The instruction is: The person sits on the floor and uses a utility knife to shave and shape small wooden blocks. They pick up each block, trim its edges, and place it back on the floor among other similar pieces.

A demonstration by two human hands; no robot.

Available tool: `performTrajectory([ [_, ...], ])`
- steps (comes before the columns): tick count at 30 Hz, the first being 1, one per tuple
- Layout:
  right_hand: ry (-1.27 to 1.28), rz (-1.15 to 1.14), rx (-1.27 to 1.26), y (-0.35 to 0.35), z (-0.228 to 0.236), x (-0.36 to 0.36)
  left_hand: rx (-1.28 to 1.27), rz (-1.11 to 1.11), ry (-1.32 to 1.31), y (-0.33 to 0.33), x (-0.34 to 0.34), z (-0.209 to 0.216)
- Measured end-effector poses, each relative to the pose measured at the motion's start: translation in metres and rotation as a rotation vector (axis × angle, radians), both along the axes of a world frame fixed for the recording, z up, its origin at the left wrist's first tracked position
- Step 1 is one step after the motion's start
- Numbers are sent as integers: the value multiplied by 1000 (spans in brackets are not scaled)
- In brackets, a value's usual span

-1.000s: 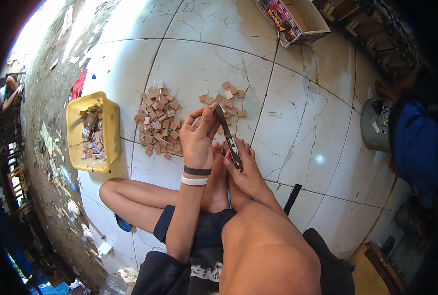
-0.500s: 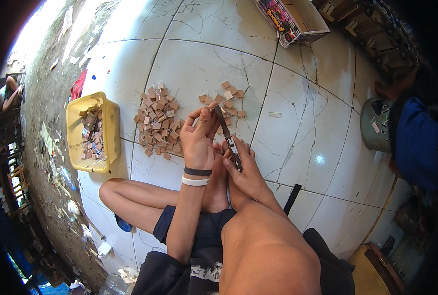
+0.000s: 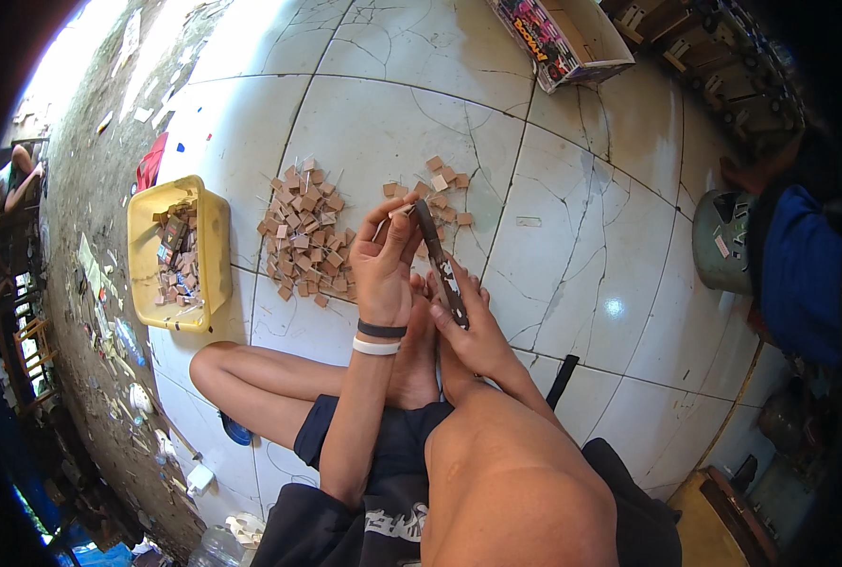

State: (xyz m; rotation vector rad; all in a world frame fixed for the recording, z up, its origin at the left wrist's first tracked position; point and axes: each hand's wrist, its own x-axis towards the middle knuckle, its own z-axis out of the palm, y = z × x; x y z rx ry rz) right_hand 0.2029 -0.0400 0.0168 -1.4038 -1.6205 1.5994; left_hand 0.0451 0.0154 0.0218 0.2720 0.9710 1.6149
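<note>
I sit on a white tiled floor (image 3: 572, 283) with my legs drawn in. My left hand (image 3: 383, 260), with two bands on its wrist, pinches a thin pale stick (image 3: 394, 215) between its fingertips. My right hand (image 3: 473, 321) grips a dark knife (image 3: 437, 260), its blade pointing away from me and lying against the stick. Just beyond my hands lie a heap of small brown wooden blocks (image 3: 303, 231) and a smaller scatter of blocks (image 3: 440, 184).
A yellow tray (image 3: 208, 246) holding more blocks sits at my left. An open cardboard box (image 3: 563, 38) lies far ahead. A grey metal pot (image 3: 719, 241) and blue cloth (image 3: 804, 269) are at right. A black strip (image 3: 563, 378) lies by my knee.
My hands have stayed nearly in place; the knife has shifted slightly along the stick.
</note>
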Motion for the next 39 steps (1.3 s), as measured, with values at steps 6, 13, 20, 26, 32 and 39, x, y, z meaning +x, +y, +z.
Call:
performTrajectory([
  [6, 92, 2, -208, -2, -8, -1, 62, 45, 200, 4, -3, -11],
  [13, -119, 187, -158, 11, 14, 3, 99, 92, 288, 5, -6, -8],
  [20, -72, 180, -232, 15, 26, 1, 118, 107, 266, 5, -9, -7],
  [26, -116, 198, -156, 13, 20, 0, 108, 99, 297, 4, -9, -7],
  [32, -58, 176, -174, 15, 31, 0, 102, 75, 310, 2, -10, -9],
  [39, -15, 195, -145, 14, 21, 1, 95, 71, 320, 2, -11, -11],
])
